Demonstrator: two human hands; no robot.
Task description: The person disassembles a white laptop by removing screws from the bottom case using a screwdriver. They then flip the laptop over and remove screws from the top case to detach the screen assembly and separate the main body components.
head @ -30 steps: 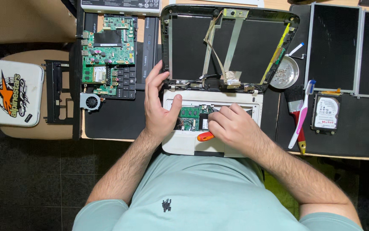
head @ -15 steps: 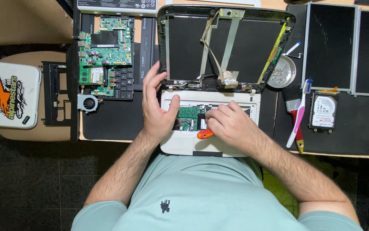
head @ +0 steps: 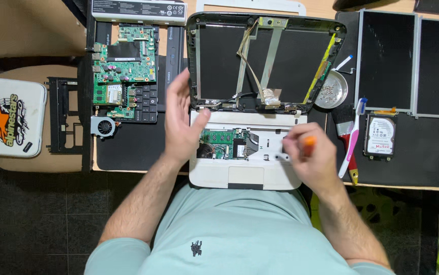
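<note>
Your left hand (head: 182, 122) is spread open at the laptop base (head: 245, 158) by the desk's near edge; your right hand (head: 311, 160) grips an orange screwdriver (head: 308, 145) over it.

The right hand (head: 313, 162) hides all but the orange end of the screwdriver (head: 309, 143); its tip cannot be seen. At twelve o'clock the top edge cuts off the white frame (head: 250, 5). The bits in the metal dish (head: 331, 90) are too small to tell.
</note>
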